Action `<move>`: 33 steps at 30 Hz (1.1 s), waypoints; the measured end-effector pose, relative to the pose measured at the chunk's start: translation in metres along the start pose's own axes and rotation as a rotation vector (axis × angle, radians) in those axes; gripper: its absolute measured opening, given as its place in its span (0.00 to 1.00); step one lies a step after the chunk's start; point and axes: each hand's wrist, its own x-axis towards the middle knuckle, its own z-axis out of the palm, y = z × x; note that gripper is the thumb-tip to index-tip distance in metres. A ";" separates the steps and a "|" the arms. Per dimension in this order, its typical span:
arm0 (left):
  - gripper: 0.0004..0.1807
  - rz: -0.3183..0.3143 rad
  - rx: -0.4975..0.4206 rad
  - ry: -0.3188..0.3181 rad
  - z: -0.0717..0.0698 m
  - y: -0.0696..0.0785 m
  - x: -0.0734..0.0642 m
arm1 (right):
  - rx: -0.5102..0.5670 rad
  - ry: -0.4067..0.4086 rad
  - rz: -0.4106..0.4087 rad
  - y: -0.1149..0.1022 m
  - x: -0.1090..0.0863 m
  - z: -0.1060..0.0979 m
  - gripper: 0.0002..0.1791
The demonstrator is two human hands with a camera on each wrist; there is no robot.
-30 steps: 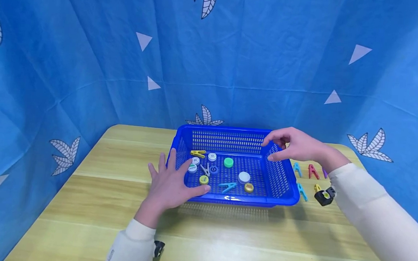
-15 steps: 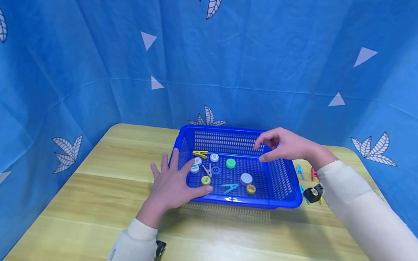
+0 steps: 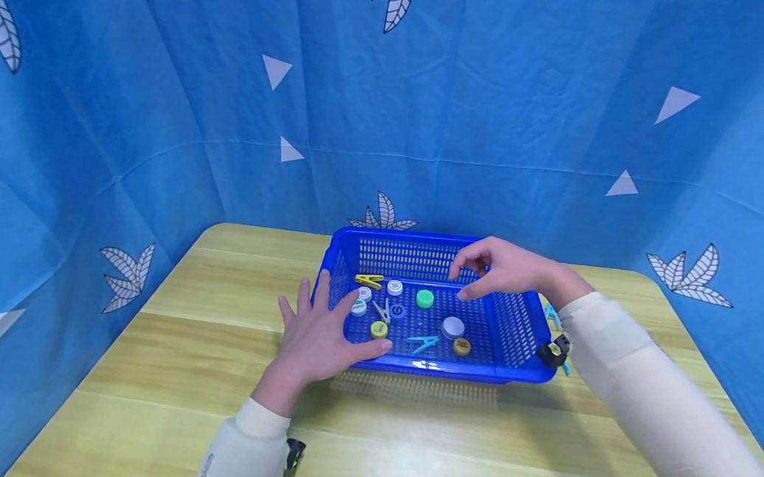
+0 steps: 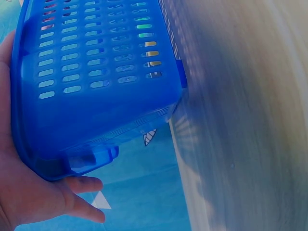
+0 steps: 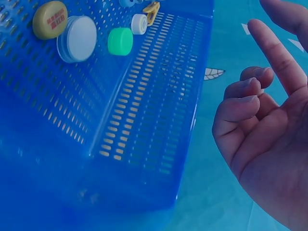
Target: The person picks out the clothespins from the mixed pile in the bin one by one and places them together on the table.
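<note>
The wooden bench (image 3: 239,280) carries a blue perforated plastic basket (image 3: 453,368), its long side across the scene. The basket looks light enough to skid, so a steady brace at its edge would serve the person well.

The left hand (image 3: 318,337) is at the near left corner, fingers straight and spread, thumb out by the near rim; light, even pressure there would seem better than a hard push that might tip it. The right hand (image 3: 506,269) hangs over the basket's right part, holding nothing: thumb and forefinger stand apart while the other fingers curl in. That gap suits a fine pinch, provided the wrist clears the right rim.

Inside lie a light-blue clothespin (image 3: 423,342) near the middle, a yellow clothespin (image 3: 369,280) at far left and a whitish clothespin (image 3: 383,311); their legs could catch in the slots. Of the caps, the large white cap (image 3: 452,328) sits just beside the gold cap (image 3: 461,347). The green cap (image 3: 425,299) stands apart farther in, easily pinched by its sides.
</note>
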 end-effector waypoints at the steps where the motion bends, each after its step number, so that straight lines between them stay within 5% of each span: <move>1: 0.61 0.000 -0.002 -0.001 0.000 0.000 0.000 | 0.003 -0.003 0.002 0.000 0.002 0.001 0.11; 33: 0.60 0.014 0.017 0.004 0.001 -0.001 0.001 | 0.049 -0.163 -0.023 0.030 0.036 0.045 0.15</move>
